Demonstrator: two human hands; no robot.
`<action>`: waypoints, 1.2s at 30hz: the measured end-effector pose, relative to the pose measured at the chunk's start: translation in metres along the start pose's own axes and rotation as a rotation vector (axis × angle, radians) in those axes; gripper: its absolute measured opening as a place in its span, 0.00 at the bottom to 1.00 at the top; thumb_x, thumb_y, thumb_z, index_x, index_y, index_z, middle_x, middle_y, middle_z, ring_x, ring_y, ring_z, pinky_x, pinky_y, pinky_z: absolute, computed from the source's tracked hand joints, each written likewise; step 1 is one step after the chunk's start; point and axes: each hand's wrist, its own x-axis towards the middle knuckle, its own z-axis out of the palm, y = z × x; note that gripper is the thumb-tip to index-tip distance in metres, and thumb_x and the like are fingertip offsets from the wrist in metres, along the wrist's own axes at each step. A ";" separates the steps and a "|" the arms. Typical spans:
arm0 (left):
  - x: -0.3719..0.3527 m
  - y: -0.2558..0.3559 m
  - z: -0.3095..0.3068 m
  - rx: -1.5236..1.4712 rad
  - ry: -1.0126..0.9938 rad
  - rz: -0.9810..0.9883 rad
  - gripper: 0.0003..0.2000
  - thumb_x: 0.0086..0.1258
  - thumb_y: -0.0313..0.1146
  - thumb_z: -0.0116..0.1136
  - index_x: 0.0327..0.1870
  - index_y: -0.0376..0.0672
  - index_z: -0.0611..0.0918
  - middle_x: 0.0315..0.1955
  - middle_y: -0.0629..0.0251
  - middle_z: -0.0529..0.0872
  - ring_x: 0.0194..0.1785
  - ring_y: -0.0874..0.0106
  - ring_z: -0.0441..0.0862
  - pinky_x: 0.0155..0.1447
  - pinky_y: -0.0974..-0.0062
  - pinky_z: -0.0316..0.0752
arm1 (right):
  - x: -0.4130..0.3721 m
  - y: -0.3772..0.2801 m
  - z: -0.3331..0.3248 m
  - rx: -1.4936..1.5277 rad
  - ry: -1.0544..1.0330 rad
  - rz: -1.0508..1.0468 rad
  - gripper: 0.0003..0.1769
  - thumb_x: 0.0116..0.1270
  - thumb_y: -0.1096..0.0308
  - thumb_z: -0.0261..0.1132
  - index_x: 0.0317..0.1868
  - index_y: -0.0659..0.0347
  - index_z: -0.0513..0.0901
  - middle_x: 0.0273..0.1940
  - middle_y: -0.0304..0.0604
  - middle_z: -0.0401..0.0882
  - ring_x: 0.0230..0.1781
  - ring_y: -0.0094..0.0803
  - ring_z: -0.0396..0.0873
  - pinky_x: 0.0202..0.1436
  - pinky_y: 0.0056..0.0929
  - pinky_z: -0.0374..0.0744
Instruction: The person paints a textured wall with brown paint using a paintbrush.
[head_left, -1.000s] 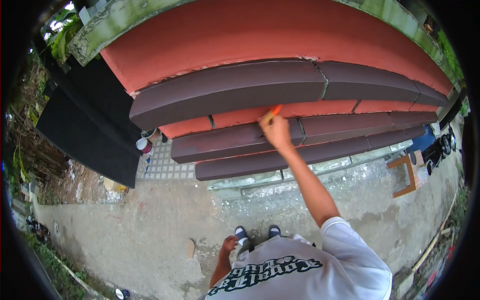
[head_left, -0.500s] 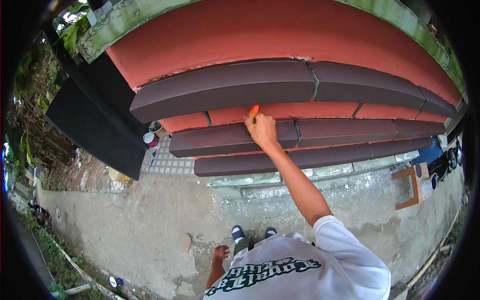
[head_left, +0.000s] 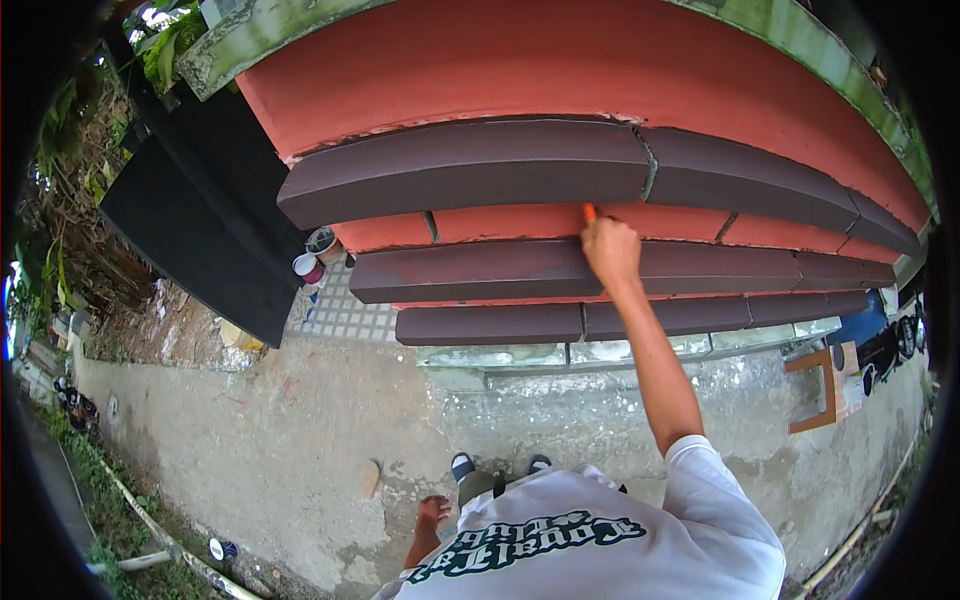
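Overhead, the right hand (head_left: 612,250) is closed around an orange tool (head_left: 589,212). The tool tip meets the orange strip (head_left: 500,222) of the wall, just below the upper brown ledge (head_left: 470,170). The left hand (head_left: 433,512) hangs low beside the hip, above the concrete ground (head_left: 300,420). Whether its fingers are spread or curled cannot be told.

Right arm stretched forward, right hand (head_left: 612,252) clenched; left hand (head_left: 433,512) hangs low at the side.
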 end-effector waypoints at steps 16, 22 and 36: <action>0.007 0.075 -0.082 0.178 -0.034 0.032 0.18 0.74 0.38 0.50 0.61 0.45 0.80 0.53 0.63 0.88 0.48 0.63 0.86 0.48 0.62 0.77 | -0.021 0.009 -0.002 0.056 0.072 0.238 0.17 0.67 0.58 0.70 0.34 0.66 0.85 0.31 0.59 0.86 0.38 0.60 0.87 0.44 0.54 0.83; 0.027 0.090 -0.117 0.206 -0.073 -0.029 0.20 0.73 0.41 0.51 0.62 0.45 0.80 0.53 0.63 0.88 0.47 0.63 0.86 0.48 0.61 0.76 | -0.023 -0.046 0.009 -0.104 0.001 0.040 0.10 0.66 0.63 0.69 0.34 0.62 0.86 0.27 0.57 0.85 0.31 0.57 0.87 0.36 0.52 0.86; 0.078 0.141 -0.162 0.235 -0.180 0.080 0.15 0.73 0.41 0.54 0.54 0.46 0.81 0.46 0.63 0.89 0.40 0.66 0.86 0.39 0.62 0.75 | -0.041 -0.028 -0.001 0.144 0.031 0.297 0.17 0.70 0.59 0.71 0.42 0.68 0.85 0.35 0.57 0.89 0.36 0.50 0.89 0.38 0.47 0.86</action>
